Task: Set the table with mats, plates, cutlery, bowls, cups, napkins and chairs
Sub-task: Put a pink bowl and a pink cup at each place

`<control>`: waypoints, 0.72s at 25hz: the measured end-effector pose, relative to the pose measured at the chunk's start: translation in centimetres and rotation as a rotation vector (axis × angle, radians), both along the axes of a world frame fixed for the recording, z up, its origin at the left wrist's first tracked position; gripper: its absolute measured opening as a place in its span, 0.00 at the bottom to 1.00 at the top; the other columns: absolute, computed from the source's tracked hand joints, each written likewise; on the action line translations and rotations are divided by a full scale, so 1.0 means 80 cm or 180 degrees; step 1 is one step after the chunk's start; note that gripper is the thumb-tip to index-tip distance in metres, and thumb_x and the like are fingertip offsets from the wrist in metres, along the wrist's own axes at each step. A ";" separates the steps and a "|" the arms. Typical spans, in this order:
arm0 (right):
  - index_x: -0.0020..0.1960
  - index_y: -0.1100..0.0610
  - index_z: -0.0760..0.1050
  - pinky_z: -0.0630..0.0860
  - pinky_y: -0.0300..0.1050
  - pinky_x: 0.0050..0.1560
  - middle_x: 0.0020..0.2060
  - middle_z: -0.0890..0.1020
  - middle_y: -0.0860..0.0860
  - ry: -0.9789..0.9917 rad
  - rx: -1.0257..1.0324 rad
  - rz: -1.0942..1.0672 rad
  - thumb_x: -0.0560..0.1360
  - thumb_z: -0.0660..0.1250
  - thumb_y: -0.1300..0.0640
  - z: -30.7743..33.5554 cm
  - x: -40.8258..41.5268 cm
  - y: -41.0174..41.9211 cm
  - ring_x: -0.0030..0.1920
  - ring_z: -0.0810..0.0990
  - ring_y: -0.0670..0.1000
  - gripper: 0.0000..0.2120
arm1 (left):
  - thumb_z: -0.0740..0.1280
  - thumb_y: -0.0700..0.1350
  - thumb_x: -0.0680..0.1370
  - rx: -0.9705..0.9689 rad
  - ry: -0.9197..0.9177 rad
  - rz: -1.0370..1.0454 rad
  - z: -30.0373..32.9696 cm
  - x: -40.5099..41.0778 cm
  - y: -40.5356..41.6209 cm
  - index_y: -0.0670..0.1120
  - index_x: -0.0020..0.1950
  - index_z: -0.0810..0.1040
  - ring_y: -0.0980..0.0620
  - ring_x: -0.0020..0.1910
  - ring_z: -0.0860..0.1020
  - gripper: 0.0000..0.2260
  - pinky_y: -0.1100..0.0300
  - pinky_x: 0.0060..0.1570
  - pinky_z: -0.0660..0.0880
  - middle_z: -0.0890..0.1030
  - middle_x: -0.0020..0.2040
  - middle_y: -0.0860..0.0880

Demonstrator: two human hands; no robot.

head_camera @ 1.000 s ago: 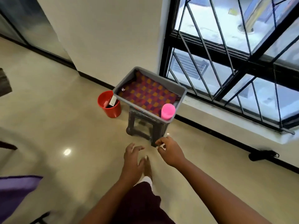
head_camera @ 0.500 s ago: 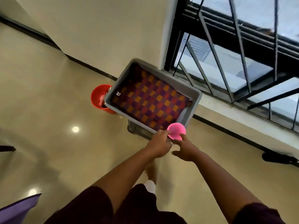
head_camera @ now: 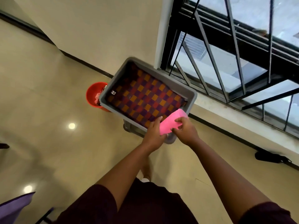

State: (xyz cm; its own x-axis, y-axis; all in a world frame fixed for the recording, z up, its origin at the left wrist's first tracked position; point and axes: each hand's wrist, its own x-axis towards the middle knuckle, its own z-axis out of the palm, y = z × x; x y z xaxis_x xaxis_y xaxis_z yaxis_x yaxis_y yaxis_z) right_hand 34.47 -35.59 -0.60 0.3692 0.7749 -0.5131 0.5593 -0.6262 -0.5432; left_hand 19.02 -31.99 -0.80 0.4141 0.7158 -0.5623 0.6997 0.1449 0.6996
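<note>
Bin (head_camera: 190, 94) at centre, atop a stool (head_camera: 132, 129), window (head_camera: 242, 54) at 2 o'clock behind. Mat (head_camera: 142, 97) inside bin. Bucket (head_camera: 93, 96) on floor (head_camera: 48, 110) just beside bin at 9 o'clock. Cup (head_camera: 169, 122) tilted over bin's 5 o'clock corner, between left hand (head_camera: 154, 135) and right hand (head_camera: 186, 130).

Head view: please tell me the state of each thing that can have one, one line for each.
Pink cup: tilted, held by both hands.
Left hand: grips the cup.
Right hand: grips the cup.
Grey bin: open, checkered mat flat inside.
Red bucket: upright, behind the bin.
</note>
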 end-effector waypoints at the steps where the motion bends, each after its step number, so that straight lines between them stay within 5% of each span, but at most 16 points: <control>1: 0.57 0.55 0.74 0.71 0.38 0.38 0.53 0.78 0.52 -0.0007 0.0270 -0.0181 0.71 0.74 0.56 0.012 0.005 -0.003 0.45 0.76 0.50 0.17 | 0.70 0.44 0.75 0.0095 0.0018 -0.0054 0.009 0.003 0.003 0.51 0.78 0.54 0.45 0.67 0.68 0.36 0.50 0.63 0.72 0.64 0.71 0.44; 5: 0.46 0.57 0.76 0.77 0.45 0.42 0.42 0.80 0.52 0.0926 0.0709 -0.0440 0.69 0.77 0.58 0.067 0.012 -0.005 0.41 0.77 0.49 0.11 | 0.74 0.50 0.71 0.0810 0.0277 -0.0534 0.054 0.015 0.009 0.54 0.78 0.50 0.42 0.66 0.68 0.44 0.46 0.62 0.71 0.65 0.70 0.43; 9: 0.41 0.58 0.73 0.75 0.44 0.39 0.36 0.77 0.55 0.1906 0.0731 -0.0223 0.73 0.73 0.56 0.108 0.003 -0.007 0.36 0.76 0.50 0.10 | 0.75 0.52 0.68 0.1089 0.0488 -0.0377 0.090 0.016 -0.015 0.59 0.75 0.50 0.41 0.60 0.72 0.44 0.50 0.49 0.73 0.63 0.69 0.46; 13: 0.47 0.56 0.71 0.77 0.49 0.43 0.41 0.78 0.54 0.1843 0.0754 -0.0397 0.73 0.72 0.45 0.124 -0.005 -0.004 0.41 0.78 0.53 0.16 | 0.75 0.55 0.66 0.1247 0.0529 0.0226 0.123 0.001 -0.048 0.58 0.73 0.51 0.42 0.59 0.74 0.44 0.50 0.47 0.76 0.63 0.69 0.50; 18: 0.56 0.52 0.77 0.75 0.43 0.41 0.46 0.81 0.53 0.2406 0.0081 0.0774 0.69 0.68 0.34 0.151 0.003 -0.006 0.43 0.80 0.51 0.25 | 0.75 0.55 0.65 0.1260 0.0337 0.0981 0.178 0.002 -0.105 0.52 0.65 0.56 0.47 0.50 0.76 0.37 0.56 0.39 0.71 0.69 0.56 0.52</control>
State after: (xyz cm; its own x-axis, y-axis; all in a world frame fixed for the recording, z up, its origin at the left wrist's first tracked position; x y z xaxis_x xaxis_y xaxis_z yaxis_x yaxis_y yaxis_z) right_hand 34.68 -36.07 11.49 -0.2531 0.8040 -0.5381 0.1527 -0.5161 -0.8428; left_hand 19.20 -40.38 13.42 0.1058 0.9622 -0.2510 0.7361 0.0939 0.6703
